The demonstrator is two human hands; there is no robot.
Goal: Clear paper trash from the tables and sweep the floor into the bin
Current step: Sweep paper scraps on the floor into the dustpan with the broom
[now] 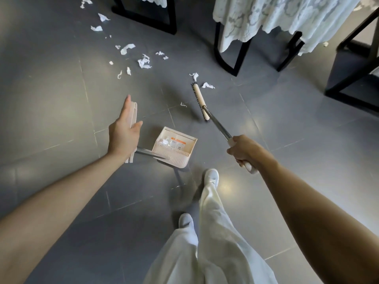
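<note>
Sweeping stage, head view. We grip the broom (199, 100) in the right hand (242, 153), all fingers curled tightly round the pale grip at the top of its metal shaft. We judge this long hold lets the head reach the paper scraps (144, 62) on the floor (61, 99) without stooping. Two scraps lie just beside the far end of the head, and a small one lies near its left side. The left hand (124, 137) is spread, fingers straight and thumb apart, with the upright grip of the dustpan (174, 148) resting against its palm. This looks like steadying rather than clasping, keeping the pan near the broom to receive the sweepings. Its opening faces up and holds several scraps; we cannot tell whether it touches the floor. The main scatter lies well apart, toward the cloth-draped tables (287, 17). No bin is in view
</note>
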